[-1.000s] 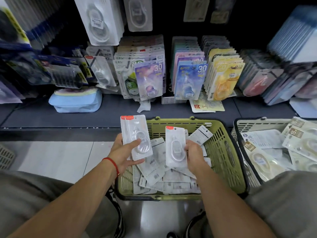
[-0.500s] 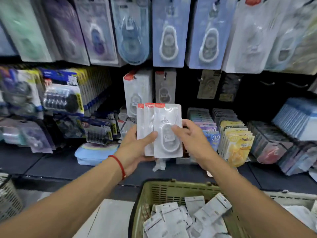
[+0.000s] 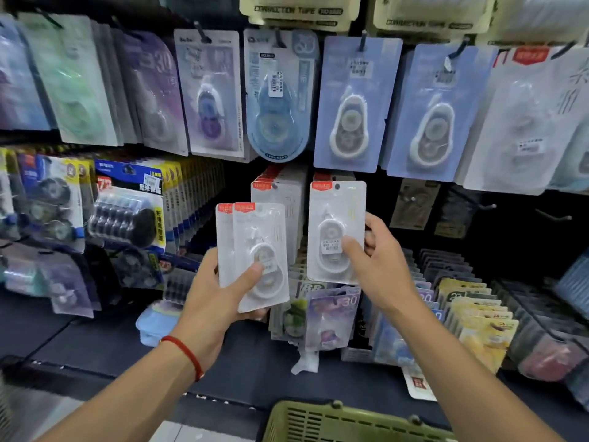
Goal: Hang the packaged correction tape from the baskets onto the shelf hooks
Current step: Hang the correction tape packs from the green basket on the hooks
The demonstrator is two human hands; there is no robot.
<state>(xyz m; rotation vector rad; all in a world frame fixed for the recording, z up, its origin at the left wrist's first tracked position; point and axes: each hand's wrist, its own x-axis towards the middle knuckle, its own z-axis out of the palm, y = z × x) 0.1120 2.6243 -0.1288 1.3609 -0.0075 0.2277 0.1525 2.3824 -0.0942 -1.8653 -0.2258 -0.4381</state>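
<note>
My left hand [image 3: 220, 298] grips a small stack of white correction tape packs [image 3: 255, 237] with red top labels, thumb across the front. My right hand [image 3: 379, 266] pinches a single white correction tape pack [image 3: 334, 218], held upright in front of the shelf. Just behind and between them, a row of matching white packs [image 3: 280, 199] hangs on a hook. Bare hooks [image 3: 487, 206] stick out of the dark back panel to the right. The green basket [image 3: 318, 419] shows only its rim at the bottom edge.
Blue and lilac correction tape packs [image 3: 353, 103] hang on hooks in the row above. Black and yellow packs [image 3: 130, 205] hang at the left. Upright stacks of coloured packs [image 3: 471, 317] and a light blue pouch [image 3: 153, 323] sit on the dark shelf board below.
The hands rose from the basket to the shelf. My right hand drew one pack off the stack and moved it right and up; the basket dropped to the frame's bottom.
</note>
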